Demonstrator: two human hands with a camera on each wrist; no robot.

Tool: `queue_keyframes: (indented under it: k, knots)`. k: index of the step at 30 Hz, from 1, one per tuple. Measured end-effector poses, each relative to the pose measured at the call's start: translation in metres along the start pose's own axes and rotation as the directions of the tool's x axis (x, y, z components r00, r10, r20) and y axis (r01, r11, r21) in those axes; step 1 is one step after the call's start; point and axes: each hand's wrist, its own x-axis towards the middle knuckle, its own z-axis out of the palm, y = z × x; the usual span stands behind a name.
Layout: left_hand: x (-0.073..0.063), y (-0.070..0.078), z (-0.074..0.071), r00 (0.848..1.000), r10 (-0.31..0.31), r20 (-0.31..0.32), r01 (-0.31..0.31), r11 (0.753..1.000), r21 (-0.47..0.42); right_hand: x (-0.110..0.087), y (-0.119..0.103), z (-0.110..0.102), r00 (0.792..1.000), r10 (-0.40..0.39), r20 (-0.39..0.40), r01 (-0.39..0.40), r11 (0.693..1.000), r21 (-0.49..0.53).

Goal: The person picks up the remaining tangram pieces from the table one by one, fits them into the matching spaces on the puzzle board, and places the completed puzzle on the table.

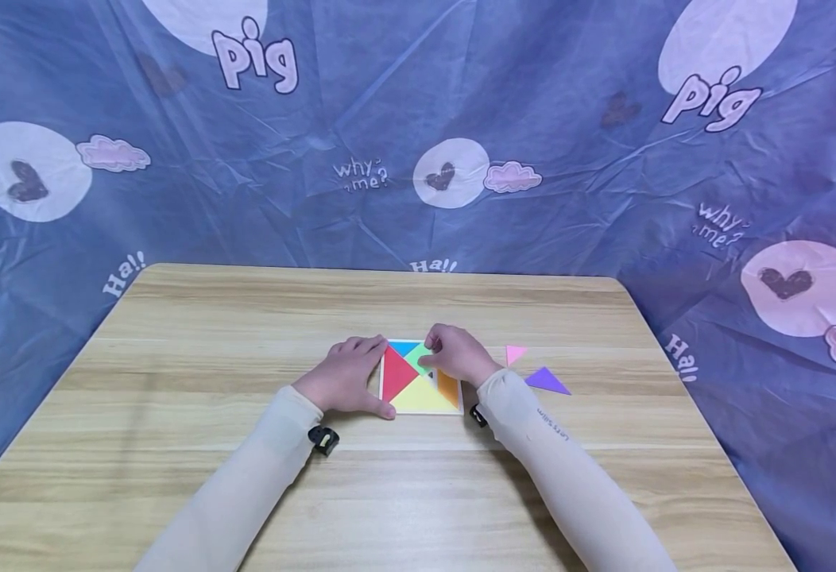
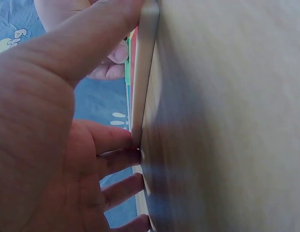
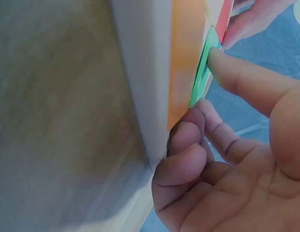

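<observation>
A square tangram tray [image 1: 425, 413] with a pale rim lies flat on the table. It holds a red triangle [image 1: 396, 375], a yellow triangle [image 1: 422, 397], an orange piece [image 1: 450, 389] and a blue piece [image 1: 403, 347]. My left hand [image 1: 349, 376] lies along the tray's left side, thumb at the near corner and forefinger at the far one, with the other fingers spread on the wood. Over the upper right of the tray, my right hand [image 1: 459, 354] pinches a green tangram piece [image 3: 202, 72] with thumb and forefinger, its remaining fingers curled. That hand covers part of the tray.
To the right of the tray, a small pink triangle [image 1: 514, 354] and a larger purple triangle [image 1: 547, 381] lie loose on the wooden table [image 1: 246, 318]. Behind the table hangs a blue printed cloth [image 1: 361, 95].
</observation>
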Motion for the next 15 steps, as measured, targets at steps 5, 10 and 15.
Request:
queue_keyframes:
  k: [5,10,15]
  knots:
    - [0.000,0.000,0.001,1.000,-0.001,-0.001,0.001,1.000,0.004,-0.001,-0.004,0.001,0.997,-0.069,-0.022,0.066,0.990,-0.127]
    - [0.000,0.000,0.000,1.000,0.001,-0.002,-0.001,1.000,0.002,-0.006,-0.009,0.001,0.986,-0.165,-0.015,0.152,0.935,-0.322]
    - [-0.001,0.001,-0.001,1.000,-0.003,0.000,0.003,1.000,-0.004,-0.013,-0.014,0.002,0.972,-0.236,0.000,0.211,0.868,-0.450]
